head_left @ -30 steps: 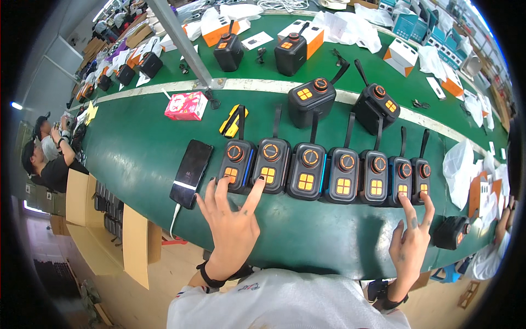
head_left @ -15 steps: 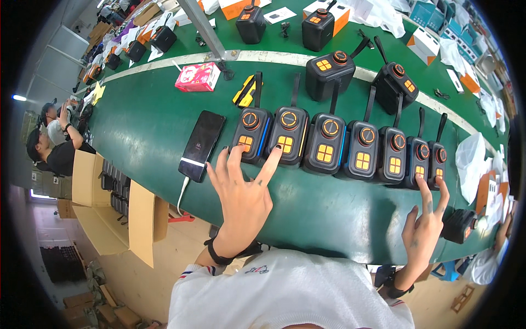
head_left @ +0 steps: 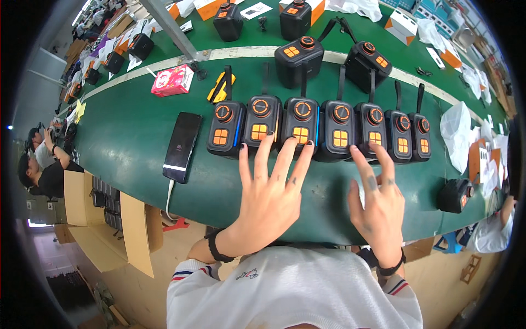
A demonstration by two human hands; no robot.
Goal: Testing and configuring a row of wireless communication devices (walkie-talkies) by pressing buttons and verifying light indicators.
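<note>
Several black box-shaped devices stand in a row, each with an orange-ringed dial, an orange button pad and a strap. My left hand is open, fingers spread. Its fingertips reach the button pads of the second device from the left and the third device. Its outer finger is by the leftmost device. My right hand is open too, one fingertip at the lower right edge of the middle device, another at the button pad of its right neighbour. Blue strips glow on the leftmost and third devices.
Left of the row lies a phone on a white cable. Behind are a pink box, a yellow-black object and two larger devices. Another device is at right. An open carton stands below left.
My left hand has moved right from the two leftmost devices to the second and third. My right hand has moved left from the row's right end to its middle. The view has shifted.
</note>
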